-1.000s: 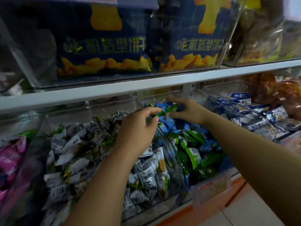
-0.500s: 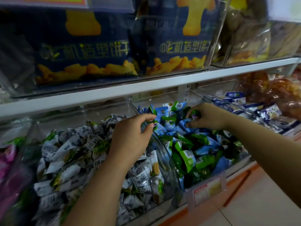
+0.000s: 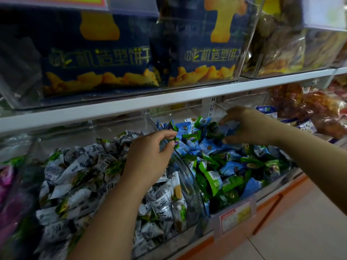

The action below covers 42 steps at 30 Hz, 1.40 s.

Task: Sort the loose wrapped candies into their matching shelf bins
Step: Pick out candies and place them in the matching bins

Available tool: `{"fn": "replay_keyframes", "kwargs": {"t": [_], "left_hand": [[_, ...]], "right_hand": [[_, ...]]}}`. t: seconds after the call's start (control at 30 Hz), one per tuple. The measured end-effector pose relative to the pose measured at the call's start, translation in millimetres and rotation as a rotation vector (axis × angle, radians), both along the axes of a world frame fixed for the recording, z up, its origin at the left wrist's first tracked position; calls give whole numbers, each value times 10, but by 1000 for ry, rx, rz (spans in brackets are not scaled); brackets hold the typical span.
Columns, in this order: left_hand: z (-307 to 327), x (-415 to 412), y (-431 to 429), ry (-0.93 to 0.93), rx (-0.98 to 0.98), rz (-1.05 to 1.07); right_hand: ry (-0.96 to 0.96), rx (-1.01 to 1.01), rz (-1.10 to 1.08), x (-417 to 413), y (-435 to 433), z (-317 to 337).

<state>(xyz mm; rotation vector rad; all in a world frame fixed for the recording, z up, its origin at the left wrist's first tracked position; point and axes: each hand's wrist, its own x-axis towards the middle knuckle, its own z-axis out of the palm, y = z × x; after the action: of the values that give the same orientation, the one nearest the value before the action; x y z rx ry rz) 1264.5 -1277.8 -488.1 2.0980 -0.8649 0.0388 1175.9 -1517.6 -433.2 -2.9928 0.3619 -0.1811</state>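
Two clear shelf bins sit side by side. The left bin (image 3: pixel 189 177) holds grey-white wrapped candies (image 3: pixel 75 175). The middle bin (image 3: pixel 293 171) holds mixed blue and green wrapped candies (image 3: pixel 234 166). My left hand (image 3: pixel 148 158) hovers over the divider between them, with thumb and forefinger pinching a small green candy (image 3: pixel 175 141). My right hand (image 3: pixel 249 126) reaches over the back of the blue and green pile, fingers curled around a blurred blue candy (image 3: pixel 231 126).
A white shelf edge (image 3: pixel 131 104) runs just above the hands, with blue biscuit bags (image 3: pixel 101 59) in clear boxes on it. Pink packets (image 3: pixel 5 177) lie far left, white-blue packets (image 3: pixel 306 126) and orange bags far right. A price tag (image 3: pixel 234 214) hangs on the front.
My hands have separated. The right hand moved right and back over the blue and green pile. The left hand stayed near the divider, still pinching a green candy.
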Motion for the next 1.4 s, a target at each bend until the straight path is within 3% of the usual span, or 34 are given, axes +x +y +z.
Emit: {"fn": "replay_keyframes", "kwargs": {"t": [0.13,0.33,0.63,0.83,0.93,1.0,1.03,1.2,1.4], "left_hand": [[5,-11,-26,-29,1,14],[-9,22,-9,-33,-10,8],[-25,24,-13,-53,-2,12],[-46,36,-3,-70,13,23],[-50,52,-4,-84,22,21],[-48,52,-2,-85,10,14],[-47,48,-1,-78,3,11],[-60,62,-3,-52,9,6],[-36,32,1,-34,-15,-4]], "right_hand": [[-35,79,141,358,245,-153],[217,246,132,841,342,-450],[329,317,148,334,358,-294],[305,352,133,223,362,-279],[-3,402,121,344,281,-282],[-222,338,68,501,237,-308],[-238,266,41,591,224,-322],[106,108,58,853,171,-484],[53,81,-13,634,92,-394]]}}
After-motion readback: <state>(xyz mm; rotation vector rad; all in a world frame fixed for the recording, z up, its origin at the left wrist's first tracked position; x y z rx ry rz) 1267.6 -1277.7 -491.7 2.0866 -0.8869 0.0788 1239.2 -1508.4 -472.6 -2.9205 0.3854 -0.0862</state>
